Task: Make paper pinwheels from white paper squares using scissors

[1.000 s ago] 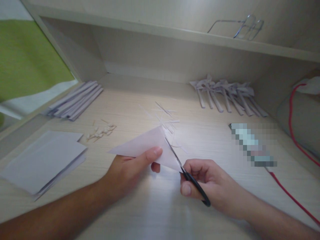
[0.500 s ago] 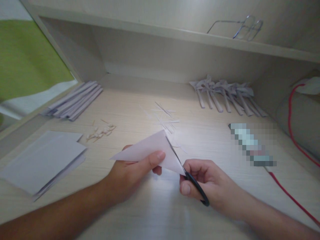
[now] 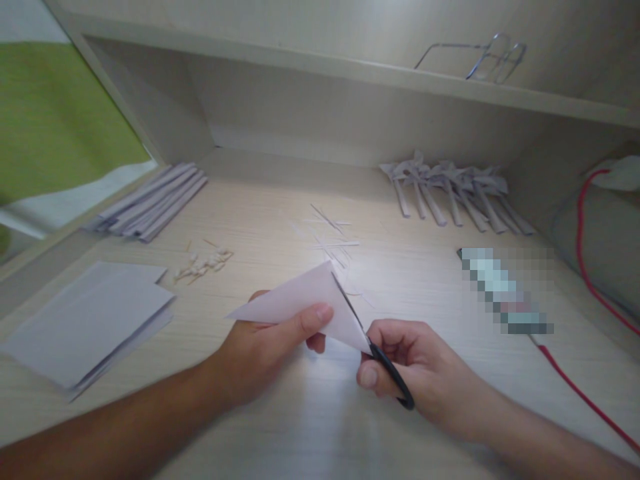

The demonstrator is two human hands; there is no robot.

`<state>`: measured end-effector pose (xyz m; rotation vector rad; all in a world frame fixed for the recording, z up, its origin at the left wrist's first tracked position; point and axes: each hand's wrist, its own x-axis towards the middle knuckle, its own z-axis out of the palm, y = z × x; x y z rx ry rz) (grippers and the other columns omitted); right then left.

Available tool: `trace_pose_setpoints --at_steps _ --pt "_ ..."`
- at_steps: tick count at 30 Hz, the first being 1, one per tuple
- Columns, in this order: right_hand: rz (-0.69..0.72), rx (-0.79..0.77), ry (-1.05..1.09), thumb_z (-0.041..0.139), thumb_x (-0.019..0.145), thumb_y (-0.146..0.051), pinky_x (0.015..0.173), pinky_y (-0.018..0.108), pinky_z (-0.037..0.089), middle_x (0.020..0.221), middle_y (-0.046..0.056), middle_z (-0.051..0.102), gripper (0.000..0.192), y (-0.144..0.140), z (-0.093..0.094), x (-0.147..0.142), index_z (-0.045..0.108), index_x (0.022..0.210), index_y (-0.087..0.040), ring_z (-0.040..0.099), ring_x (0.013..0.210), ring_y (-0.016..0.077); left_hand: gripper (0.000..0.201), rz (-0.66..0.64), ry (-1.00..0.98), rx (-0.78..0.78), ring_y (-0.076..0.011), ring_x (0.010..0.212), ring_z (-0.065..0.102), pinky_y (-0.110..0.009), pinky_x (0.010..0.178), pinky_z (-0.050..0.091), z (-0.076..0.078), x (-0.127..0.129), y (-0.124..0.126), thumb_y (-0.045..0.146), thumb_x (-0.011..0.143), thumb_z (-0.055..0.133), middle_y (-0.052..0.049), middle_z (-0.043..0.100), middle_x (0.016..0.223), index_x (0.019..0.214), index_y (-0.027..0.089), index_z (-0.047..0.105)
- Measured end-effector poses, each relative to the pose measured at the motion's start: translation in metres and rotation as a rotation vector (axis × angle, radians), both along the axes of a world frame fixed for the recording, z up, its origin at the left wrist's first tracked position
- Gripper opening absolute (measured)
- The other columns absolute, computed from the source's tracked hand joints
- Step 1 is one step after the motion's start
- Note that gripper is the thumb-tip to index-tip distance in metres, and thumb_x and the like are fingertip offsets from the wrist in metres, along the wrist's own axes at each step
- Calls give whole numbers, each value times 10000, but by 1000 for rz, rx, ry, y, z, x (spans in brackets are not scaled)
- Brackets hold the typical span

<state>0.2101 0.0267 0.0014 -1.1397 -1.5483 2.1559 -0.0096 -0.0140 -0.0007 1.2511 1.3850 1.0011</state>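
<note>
While the left hand (image 3: 265, 347) pinches a folded paper triangle (image 3: 305, 300) between thumb and fingers just above the desk (image 3: 310, 427), the right hand (image 3: 410, 370) grips black-handled scissors (image 3: 373, 350), whose blades lie along the triangle's right edge. Thin paper slivers (image 3: 330, 237) lie beyond. At left sit a sheet stack (image 3: 85, 320) and folded strips (image 3: 150, 203); at right, pinwheels (image 3: 450, 190) and a red cable (image 3: 585, 393).
</note>
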Motion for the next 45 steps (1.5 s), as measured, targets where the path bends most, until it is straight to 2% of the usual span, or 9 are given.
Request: trace_pose_setpoints --at_steps 6,20,26,29,34,36,40,42,45 --pt "-1 14 42 888 688 -489 499 219 244 590 -76 406 452 0 0 -2 565 709 -173 284 538 67 422 -59 -16 18 -178 656 653 -275 685 502 1 2 0 497 893 645 -21 708 634 598 198 682" --pt "-29 47 32 885 675 -537 490 224 238 589 -70 429 482 -2 -3 -2 569 706 -174 304 533 68 407 -90 -41 -42 -152 631 650 -248 651 492 -5 4 -1 475 887 673 -16 706 627 610 178 704" --pt "-101 103 43 877 688 -526 497 221 299 571 -45 503 478 1 -1 -1 563 652 -169 386 533 80 382 -188 -94 -58 -142 660 640 -227 637 476 -12 4 -3 463 903 676 -13 699 665 667 165 713" --pt "-149 175 48 869 713 -496 513 228 344 565 -39 533 417 8 1 2 620 682 -162 418 526 85 354 -226 -102 -77 -146 660 627 -230 619 460 -12 5 -2 432 901 679 -18 690 671 676 160 710" --pt "-256 288 -20 911 677 -374 560 235 411 708 -6 650 324 15 3 9 729 857 -175 520 601 108 292 -321 -108 -87 -118 609 530 -223 572 393 -10 7 0 338 879 676 16 581 626 656 154 637" --pt "-232 289 -12 922 659 -321 578 231 423 749 6 674 299 12 2 10 736 841 -174 545 644 116 267 -398 -115 -114 -98 583 460 -216 544 342 -11 7 -1 310 872 673 38 506 619 668 153 603" --pt "-172 293 11 906 678 -252 538 210 384 649 -21 623 208 6 -1 8 729 743 -164 490 592 89 311 -484 -137 -150 -81 551 381 -213 502 275 -12 6 -1 369 860 707 58 429 612 684 151 572" --pt "-193 302 19 896 692 -252 516 204 365 628 -28 605 195 6 -2 8 724 723 -165 471 571 80 348 -437 -180 -95 -95 577 446 -220 533 322 -10 4 1 417 902 659 39 494 627 691 149 590" --pt "-233 304 25 888 704 -254 492 200 345 593 -42 577 189 9 -3 9 718 711 -171 452 538 70 426 -231 -163 27 -111 617 505 -239 606 373 -6 0 5 416 968 558 14 555 625 633 154 598"
